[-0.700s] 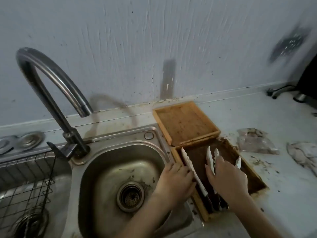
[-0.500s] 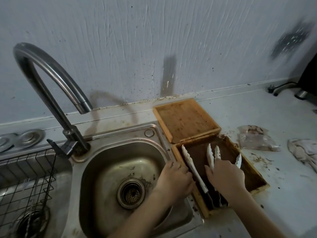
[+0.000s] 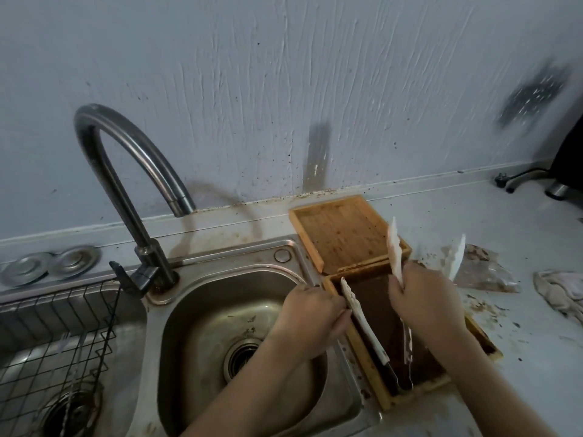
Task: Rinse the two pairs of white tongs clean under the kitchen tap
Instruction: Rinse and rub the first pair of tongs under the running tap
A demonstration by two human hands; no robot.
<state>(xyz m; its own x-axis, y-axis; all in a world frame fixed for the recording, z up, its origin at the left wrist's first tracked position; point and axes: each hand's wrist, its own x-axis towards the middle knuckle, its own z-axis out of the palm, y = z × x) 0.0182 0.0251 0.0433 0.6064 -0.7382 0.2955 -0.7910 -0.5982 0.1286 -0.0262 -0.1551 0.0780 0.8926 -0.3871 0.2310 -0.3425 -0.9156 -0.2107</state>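
My right hand (image 3: 424,299) grips one pair of white tongs (image 3: 395,252), lifted above the dark wooden tray (image 3: 388,395); its two serrated arms splay up past my fingers. My left hand (image 3: 310,313) is closed on the second pair of white tongs (image 3: 362,323), which lies slanted along the tray's left edge. The curved steel tap (image 3: 126,171) stands at the back left of the round sink basin (image 3: 202,310). No water runs from it.
A lighter wooden tray (image 3: 344,230) sits behind the dark one. A wire rack (image 3: 53,335) fills the left basin. A plastic bag (image 3: 485,269) and a crumpled cloth (image 3: 561,293) lie on the stained counter at right. Two metal lids (image 3: 50,266) rest at far left.
My right hand has lifted its tongs up out of the dark tray, tips now higher. My left hand stays on the other pair at the tray's left edge.
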